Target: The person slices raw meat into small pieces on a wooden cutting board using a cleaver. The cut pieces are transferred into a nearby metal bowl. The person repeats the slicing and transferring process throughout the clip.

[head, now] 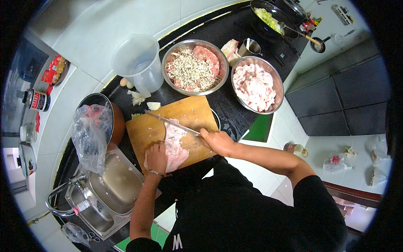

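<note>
A slab of pale pink raw meat or fat [177,148] lies on the wooden cutting board [198,110], its lower end reaching the board's near edge. My left hand [156,160] presses on the slab's left side with the fingers bent. In my right hand [218,141] is the handle of a kitchen knife [171,122]; the blade runs up and left across the slab's upper part. Past the board stands a steel bowl [164,67] of ground meat topped with pale chopped bits. To its right, another steel bowl [278,74] holds pale pink pieces.
A clear plastic jug [137,60] stands behind the board. Left of it, a plastic bag [89,138] hangs over a brown pot [118,126], beside the steel sink [116,179] and faucet [52,200]. A wok [267,30] with greens sits at the far right.
</note>
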The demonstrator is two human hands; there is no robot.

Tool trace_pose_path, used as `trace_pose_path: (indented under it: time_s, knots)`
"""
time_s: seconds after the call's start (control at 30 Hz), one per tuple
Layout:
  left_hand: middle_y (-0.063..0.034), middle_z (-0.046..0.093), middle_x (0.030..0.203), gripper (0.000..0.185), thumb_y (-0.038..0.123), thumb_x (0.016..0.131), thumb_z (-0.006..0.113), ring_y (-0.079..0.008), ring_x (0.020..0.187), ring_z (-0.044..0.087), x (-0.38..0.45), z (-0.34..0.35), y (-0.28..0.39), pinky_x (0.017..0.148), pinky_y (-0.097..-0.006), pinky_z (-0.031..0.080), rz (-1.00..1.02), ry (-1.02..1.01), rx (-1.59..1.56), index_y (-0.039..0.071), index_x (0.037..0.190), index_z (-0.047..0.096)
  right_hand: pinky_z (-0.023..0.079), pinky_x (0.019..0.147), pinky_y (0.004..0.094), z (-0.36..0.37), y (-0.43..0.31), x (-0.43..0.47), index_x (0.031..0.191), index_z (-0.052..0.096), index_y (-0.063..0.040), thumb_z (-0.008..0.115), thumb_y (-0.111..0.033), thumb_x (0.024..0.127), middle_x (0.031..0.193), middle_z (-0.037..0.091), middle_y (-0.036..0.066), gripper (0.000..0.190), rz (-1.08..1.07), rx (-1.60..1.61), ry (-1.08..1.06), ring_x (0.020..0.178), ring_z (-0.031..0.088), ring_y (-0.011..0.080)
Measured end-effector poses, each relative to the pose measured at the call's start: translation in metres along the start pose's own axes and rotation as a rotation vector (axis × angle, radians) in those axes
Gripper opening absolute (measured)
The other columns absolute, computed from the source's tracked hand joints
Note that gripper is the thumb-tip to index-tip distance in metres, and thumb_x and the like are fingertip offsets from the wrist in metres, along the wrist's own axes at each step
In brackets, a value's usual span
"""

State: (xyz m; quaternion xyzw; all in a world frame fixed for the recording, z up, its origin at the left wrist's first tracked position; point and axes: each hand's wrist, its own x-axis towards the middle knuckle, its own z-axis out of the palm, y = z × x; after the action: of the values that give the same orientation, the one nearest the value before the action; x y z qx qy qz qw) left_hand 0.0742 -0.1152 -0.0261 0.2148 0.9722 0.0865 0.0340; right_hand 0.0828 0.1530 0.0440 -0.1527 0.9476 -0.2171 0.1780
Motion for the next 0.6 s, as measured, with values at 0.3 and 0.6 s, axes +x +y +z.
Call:
trace_pose_path:
  time_s: [0.3,0.6]
  knots:
    - [-0.0152,0.055,0.092,0.024,0.011,0.077,0.048,-0.0322,0.088,0.052,0.0,0.004,0.013,0.077,-0.0438,0.042,0.026,-0.101,-0.019,0.003,0.099,0.055,0.049,0.044,0.0407,0.021,-0.011,-0.023,0.097,0.042,-0.004,0.046,-0.011,0.085,0.069,0.061,0.018,0.015,-0.114,-0.12,-0.012,0.058,0.063,0.0319]
    - [-0.0124,0.056,0.087,0.011,0.013,0.081,0.045,-0.0288,0.086,0.053,0.003,0.016,-0.005,0.074,-0.0416,0.043,-0.097,-0.045,0.046,0.008,0.087,0.053,0.049,0.048,0.0432,0.039,-0.01,-0.001,0.099,0.043,-0.008,0.044,-0.014,0.085,0.069,0.06,0.017,0.015,-0.096,-0.036,-0.027,0.059,0.062,0.0342]
